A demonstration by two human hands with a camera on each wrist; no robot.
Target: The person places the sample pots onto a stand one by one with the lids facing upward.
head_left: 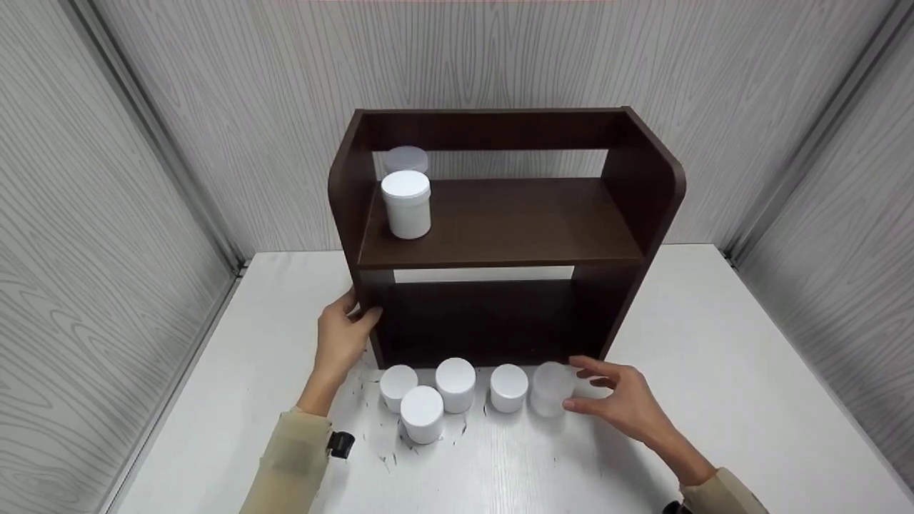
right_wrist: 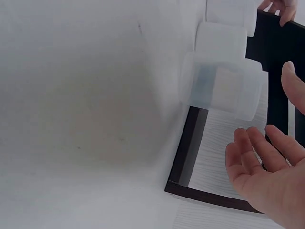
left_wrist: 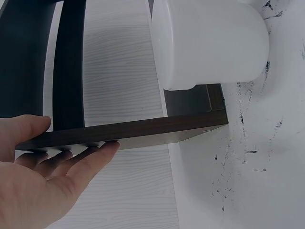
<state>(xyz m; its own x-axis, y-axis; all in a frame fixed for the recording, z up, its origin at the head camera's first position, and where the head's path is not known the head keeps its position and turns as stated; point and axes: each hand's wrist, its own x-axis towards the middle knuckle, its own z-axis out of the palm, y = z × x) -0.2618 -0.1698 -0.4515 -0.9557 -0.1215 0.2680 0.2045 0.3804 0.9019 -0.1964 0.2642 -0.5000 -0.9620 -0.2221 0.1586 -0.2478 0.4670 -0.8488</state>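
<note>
My left hand [head_left: 341, 341] grips the left side panel [left_wrist: 138, 130] of a dark brown two-tier shelf [head_left: 514, 221], thumb on the inner face and fingers along the outer. Beside a translucent jar [head_left: 552, 389], at the right end of a group of jars, is my right hand [head_left: 623, 400]. Its thumb and fingers are spread, and the right wrist view shows a gap between them and that jar [right_wrist: 224, 88]. White lidded jars [head_left: 455, 385] stand in front of the shelf, one jar [head_left: 421, 414] nearer me.
On the upper tier, at the left, a white lidded jar [head_left: 408, 207] stands before a translucent-lidded one [head_left: 406, 158]. Dark marks [left_wrist: 240, 119] spot the white table [head_left: 714, 371]. Grey wood-grain walls [head_left: 485, 57] enclose the back and both sides.
</note>
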